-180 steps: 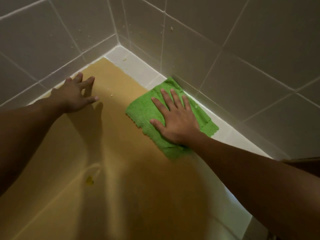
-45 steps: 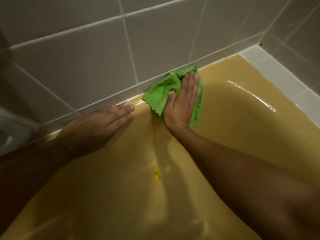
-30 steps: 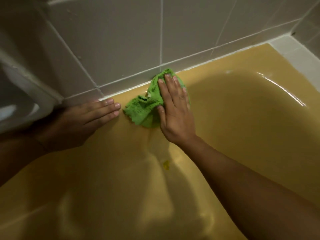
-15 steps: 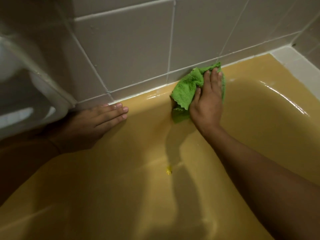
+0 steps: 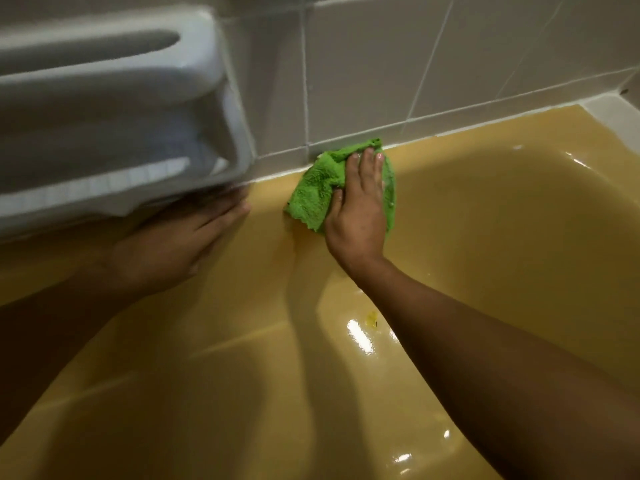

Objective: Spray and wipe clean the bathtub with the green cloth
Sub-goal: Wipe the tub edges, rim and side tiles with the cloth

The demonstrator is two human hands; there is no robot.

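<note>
Right grip has slid green cloth leftward along bathtub rim.

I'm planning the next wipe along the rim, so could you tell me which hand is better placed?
Right, I'd say: the right hand presses the green cloth on the bathtub rim by the wall, while the left hand rests flat on the rim, holding nothing.

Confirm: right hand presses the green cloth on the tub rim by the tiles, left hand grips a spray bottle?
No bottle: in the head view the left hand rests flat on the tub rim, holding nothing. The right hand presses the green cloth by the tiles.
</note>
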